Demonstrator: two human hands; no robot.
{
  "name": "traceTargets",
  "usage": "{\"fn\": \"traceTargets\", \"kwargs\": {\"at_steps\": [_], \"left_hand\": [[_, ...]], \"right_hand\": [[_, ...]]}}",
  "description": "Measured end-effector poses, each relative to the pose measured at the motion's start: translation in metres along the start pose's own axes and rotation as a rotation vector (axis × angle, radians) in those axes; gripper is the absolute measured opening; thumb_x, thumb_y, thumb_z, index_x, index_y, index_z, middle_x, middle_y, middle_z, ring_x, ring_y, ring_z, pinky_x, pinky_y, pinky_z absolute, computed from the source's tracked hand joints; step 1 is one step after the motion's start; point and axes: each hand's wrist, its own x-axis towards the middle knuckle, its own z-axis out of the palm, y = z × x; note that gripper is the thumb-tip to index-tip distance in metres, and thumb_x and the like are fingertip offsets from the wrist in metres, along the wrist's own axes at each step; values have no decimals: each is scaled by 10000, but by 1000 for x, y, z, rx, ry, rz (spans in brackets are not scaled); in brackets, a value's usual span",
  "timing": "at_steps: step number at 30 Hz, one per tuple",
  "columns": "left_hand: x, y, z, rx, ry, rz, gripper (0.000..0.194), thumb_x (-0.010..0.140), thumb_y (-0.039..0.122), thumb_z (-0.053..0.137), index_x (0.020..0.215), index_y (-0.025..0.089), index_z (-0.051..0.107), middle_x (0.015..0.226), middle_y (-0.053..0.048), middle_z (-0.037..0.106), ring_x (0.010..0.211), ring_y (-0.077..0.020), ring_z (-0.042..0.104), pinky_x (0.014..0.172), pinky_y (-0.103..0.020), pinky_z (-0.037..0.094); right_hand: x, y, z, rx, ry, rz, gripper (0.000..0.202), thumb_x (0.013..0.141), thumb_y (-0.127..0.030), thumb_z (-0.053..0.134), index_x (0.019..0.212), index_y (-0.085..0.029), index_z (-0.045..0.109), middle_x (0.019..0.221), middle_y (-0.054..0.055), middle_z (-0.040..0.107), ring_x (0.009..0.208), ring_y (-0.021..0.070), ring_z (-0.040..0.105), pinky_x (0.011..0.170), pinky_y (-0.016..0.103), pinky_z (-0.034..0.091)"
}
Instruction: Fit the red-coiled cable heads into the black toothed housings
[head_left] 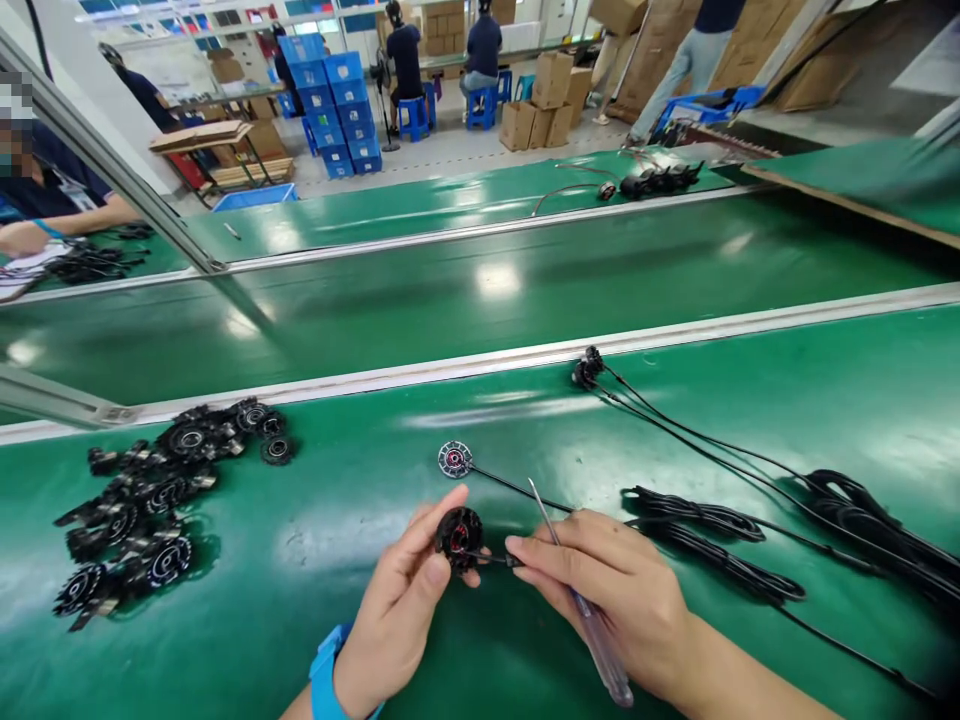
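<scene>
Near the bottom centre, my left hand (401, 610), with a blue band at the wrist, holds a round black part (459, 537) with a red centre between thumb and fingers. A short black cable runs from this part to my right hand (619, 590), whose thumb and forefinger pinch the cable's small black end (513, 561). Across the same hand lies a pointed tool (596, 630) with a clear handle, its metal tip pointing up and left. Just beyond my hands, a spoked disc (454, 459) with a red middle lies on the green mat, joined to a black cable.
Several black round parts (169, 490) are heaped at the left. Coiled black cables (720, 540) lie at the right, and two small black parts (588, 368) rest near the white rail (420, 365). People, blue bins (337, 115) and cartons (551, 80) stand in the background.
</scene>
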Motion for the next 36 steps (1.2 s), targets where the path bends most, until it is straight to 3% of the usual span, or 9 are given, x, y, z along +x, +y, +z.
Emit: {"fn": "traceTargets", "kwargs": {"at_steps": [5,8,13,18,21,27,36], "left_hand": [[4,7,5,-79,-60,-26,394,1019,479,538,1386,343,582,1053,-59,615,888,-200,656,747,-285,556],[6,9,6,-60,-38,-47,333,1012,499,544,1233,282,667,976,-49,618,841,-175,648,730,-265,553],[7,10,6,-5,-14,-85,362,1005,510,559,1189,237,709,960,-64,666,801,-171,640,727,-276,548],[6,14,8,104,-10,-121,410,1017,531,519,1182,218,727,862,-70,714,719,-176,635,676,-280,528],[5,16,9,161,-16,-132,427,1029,535,482,1239,253,726,992,-82,726,789,-192,642,719,-294,535],[2,13,9,220,-37,-158,408,996,466,590,1388,354,617,1193,-58,683,873,-196,635,758,-287,543],[1,9,9,130,-58,-193,468,999,421,609,1458,368,533,1365,-43,621,1050,-215,619,915,-313,534]], "right_hand": [[-2,1,-1,22,-32,-9,302,904,-72,684,1176,-203,697,842,32,734,659,135,637,552,293,492],[-2,1,-2,24,-41,1,356,899,-67,683,1216,-228,688,818,17,733,651,138,640,549,298,489],[-5,3,-1,33,-83,0,448,894,-41,649,1283,-262,657,848,11,745,649,146,649,544,314,488],[-9,5,0,-5,-114,-14,415,917,-46,625,1279,-246,657,871,26,746,680,147,635,566,317,466],[-12,8,1,-53,-125,-34,381,912,-39,635,1248,-215,671,886,41,745,697,152,628,575,321,441],[-14,9,5,-93,-143,-33,353,899,-35,663,1213,-195,686,910,51,746,724,155,640,596,314,448],[-7,5,11,-101,-68,10,225,899,-56,695,1098,-158,711,820,32,729,652,120,616,572,279,463]]}}
